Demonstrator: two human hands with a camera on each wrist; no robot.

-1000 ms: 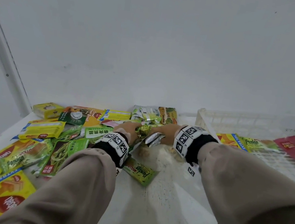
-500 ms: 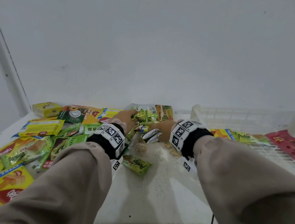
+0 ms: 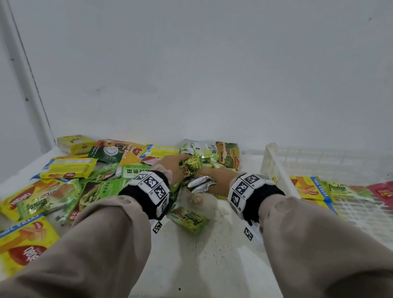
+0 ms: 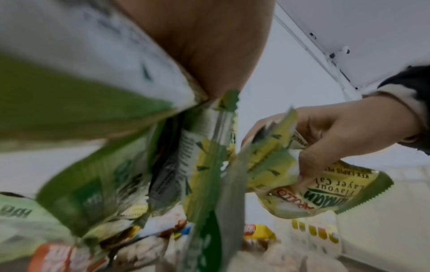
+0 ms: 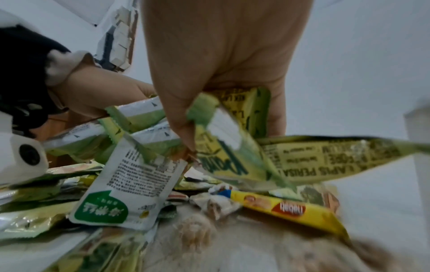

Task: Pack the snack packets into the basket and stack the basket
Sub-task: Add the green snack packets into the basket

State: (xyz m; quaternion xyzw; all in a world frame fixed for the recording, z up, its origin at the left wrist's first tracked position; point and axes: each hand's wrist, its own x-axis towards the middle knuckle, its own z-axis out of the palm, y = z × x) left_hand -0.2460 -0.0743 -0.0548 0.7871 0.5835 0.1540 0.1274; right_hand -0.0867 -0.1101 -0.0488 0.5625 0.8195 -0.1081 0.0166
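Since a second ago I'm lifting the bunch of snack packets [image 3: 194,167] slightly off the worktop [image 3: 213,262]; left hand [image 3: 171,168] and right hand [image 3: 219,180] both clutching green packets, left of the basket [image 3: 271,158].

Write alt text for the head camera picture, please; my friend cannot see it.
Two hands meet at the middle of a white table: the left hand and right hand each grip green snack packets. More packets lie scattered left; a white basket at right holds a few.
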